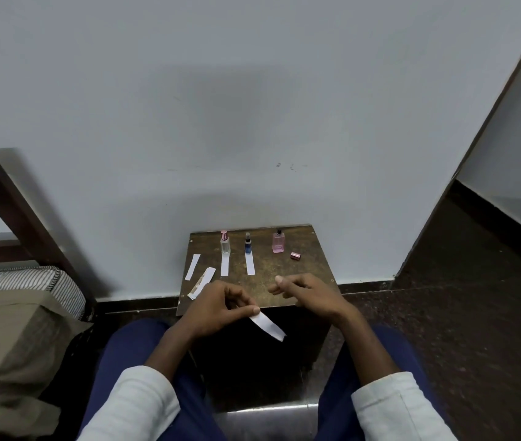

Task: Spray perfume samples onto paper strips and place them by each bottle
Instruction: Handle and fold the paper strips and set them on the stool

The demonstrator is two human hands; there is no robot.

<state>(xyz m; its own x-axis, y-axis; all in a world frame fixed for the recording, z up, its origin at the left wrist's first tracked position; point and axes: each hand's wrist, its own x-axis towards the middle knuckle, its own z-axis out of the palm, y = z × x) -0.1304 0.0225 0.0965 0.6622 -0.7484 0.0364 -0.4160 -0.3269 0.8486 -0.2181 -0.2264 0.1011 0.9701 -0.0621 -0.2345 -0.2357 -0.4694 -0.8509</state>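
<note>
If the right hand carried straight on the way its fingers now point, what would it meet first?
The right hand points leftward, toward the left hand, which pinches a paper strip. Those fingers and the strip's pinched end look first in line. Depth is unclear, so it might pass above them.

Left hand covers the near left part of the brown wooden stool top; right hand covers its near right edge. Upper end of the white paper strip in the left hand's pinch is hidden by the fingers. Small tan packet under a loose white strip: too small to tell what it is. Labels on the three bottles unreadable. Both white sleeves run off the bottom edge. Striped mattress and dark wooden bed frame are cut by the left edge.
</note>
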